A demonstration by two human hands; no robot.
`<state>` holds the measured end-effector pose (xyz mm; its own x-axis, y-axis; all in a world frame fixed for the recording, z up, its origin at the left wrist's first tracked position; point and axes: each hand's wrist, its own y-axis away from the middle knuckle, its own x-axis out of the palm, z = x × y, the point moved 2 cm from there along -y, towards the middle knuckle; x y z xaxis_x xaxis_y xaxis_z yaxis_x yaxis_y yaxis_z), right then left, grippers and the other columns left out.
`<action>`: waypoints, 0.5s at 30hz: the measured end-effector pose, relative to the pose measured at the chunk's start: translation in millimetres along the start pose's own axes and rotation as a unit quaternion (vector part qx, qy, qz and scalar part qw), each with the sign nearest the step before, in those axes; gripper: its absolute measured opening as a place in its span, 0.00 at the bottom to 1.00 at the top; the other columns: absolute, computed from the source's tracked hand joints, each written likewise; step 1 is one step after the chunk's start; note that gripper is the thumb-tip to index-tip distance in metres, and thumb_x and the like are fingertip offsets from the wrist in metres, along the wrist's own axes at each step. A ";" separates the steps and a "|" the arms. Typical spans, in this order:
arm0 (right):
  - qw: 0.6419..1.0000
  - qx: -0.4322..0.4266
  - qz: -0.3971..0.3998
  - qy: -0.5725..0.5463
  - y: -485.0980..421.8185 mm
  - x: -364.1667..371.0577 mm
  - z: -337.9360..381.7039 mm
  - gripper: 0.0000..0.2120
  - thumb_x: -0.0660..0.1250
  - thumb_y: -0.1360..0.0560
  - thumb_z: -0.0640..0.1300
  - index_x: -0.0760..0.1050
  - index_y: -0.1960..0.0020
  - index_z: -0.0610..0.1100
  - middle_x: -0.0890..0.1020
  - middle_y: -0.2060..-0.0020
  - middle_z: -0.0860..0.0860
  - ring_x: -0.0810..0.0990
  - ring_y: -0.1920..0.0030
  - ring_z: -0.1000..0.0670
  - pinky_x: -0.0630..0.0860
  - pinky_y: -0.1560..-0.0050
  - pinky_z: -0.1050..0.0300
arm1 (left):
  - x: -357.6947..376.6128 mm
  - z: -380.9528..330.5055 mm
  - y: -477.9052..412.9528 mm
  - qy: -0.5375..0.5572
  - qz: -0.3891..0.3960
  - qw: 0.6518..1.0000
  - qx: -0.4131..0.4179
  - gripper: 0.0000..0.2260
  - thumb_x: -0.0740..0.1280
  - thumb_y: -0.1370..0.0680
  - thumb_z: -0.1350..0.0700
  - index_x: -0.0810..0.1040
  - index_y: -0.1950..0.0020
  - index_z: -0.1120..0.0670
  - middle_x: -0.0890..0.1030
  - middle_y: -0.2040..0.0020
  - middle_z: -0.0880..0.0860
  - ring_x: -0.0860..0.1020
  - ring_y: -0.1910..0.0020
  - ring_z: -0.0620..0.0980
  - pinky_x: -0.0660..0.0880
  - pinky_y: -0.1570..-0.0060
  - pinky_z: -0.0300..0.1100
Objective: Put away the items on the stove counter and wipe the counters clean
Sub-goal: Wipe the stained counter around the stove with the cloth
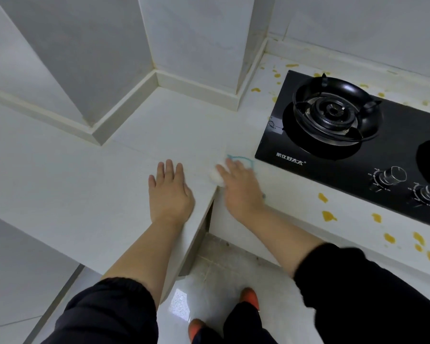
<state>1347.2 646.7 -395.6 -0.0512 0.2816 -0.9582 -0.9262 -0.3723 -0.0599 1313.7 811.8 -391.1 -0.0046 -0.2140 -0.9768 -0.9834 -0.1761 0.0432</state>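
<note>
The dishcloth (pixel 216 179) is white and soft-looking, with a thin teal-blue edging that loops out at its far side. It lies flat on the white stone counter (pixel 85 182), just by the inner corner where the counter's front edge steps back, near the front left corner of the black glass gas stove (pixel 358 145). Most of it is hidden under the right hand (pixel 238 187), which lies palm down on top with fingers stretched out and close together, pressing rather than curling round it. A white bulge shows beside the thumb and the blue trim shows past the fingertips. This hand is a little blurred. The left hand (pixel 169 192) rests flat on the bare counter just beside it, fingers straight and together, holding nothing. Yellow splashes (pixel 329 216) dot the counter around the stove
</note>
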 end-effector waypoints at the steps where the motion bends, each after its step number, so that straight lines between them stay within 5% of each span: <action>1: 1.000 -0.017 0.016 -0.005 -15.6 1.8 14.7 0.27 0.59 0.27 0.35 0.64 0.28 0.45 0.63 0.27 0.42 0.61 0.28 0.39 0.57 0.29 0.42 | 0.4 0.0 -0.5 0.003 0.001 1.000 -0.001 0.24 0.47 0.19 0.53 0.54 0.22 0.56 0.51 0.22 0.56 0.47 0.23 0.55 0.46 0.26 0.53; 3: 0.998 -0.023 0.054 -0.032 -37.6 3.1 35.3 0.28 0.56 0.23 0.36 0.57 0.25 0.49 0.55 0.24 0.46 0.52 0.25 0.44 0.46 0.25 0.47 | 2.4 0.6 -1.9 -0.001 0.005 1.000 0.000 0.24 0.47 0.19 0.54 0.54 0.22 0.56 0.51 0.22 0.56 0.47 0.23 0.55 0.46 0.26 0.53; 7: 0.998 -0.026 0.048 -0.036 -17.7 -7.6 11.1 0.29 0.55 0.24 0.35 0.57 0.25 0.49 0.56 0.24 0.49 0.52 0.24 0.46 0.45 0.25 0.49 | 1.6 -4.2 -3.6 -0.035 0.036 0.999 0.021 0.24 0.46 0.18 0.52 0.50 0.22 0.55 0.48 0.21 0.55 0.44 0.23 0.54 0.44 0.27 0.55; 11: 0.993 0.106 -0.050 0.004 48.6 -26.3 -63.8 0.25 0.56 0.24 0.37 0.63 0.27 0.47 0.63 0.26 0.48 0.56 0.25 0.44 0.49 0.28 0.40 | 0.6 -15.1 -1.7 -0.054 0.080 0.991 0.093 0.24 0.44 0.18 0.50 0.46 0.22 0.54 0.44 0.21 0.54 0.41 0.23 0.54 0.44 0.26 0.56; 15: 0.983 0.178 -0.020 0.037 52.6 -31.3 -71.2 0.28 0.55 0.23 0.37 0.56 0.25 0.46 0.55 0.24 0.47 0.48 0.24 0.44 0.46 0.27 0.41 | 4.8 -28.5 1.7 -0.097 0.106 0.982 0.126 0.25 0.41 0.18 0.47 0.39 0.22 0.51 0.38 0.22 0.53 0.37 0.24 0.54 0.42 0.27 0.56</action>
<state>1326.7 555.3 -388.7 0.0021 0.2204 -0.9754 -0.9996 -0.0254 -0.0079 1317.1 783.1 -389.7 -0.2251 -0.0295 -0.9739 -0.9700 0.1009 0.2212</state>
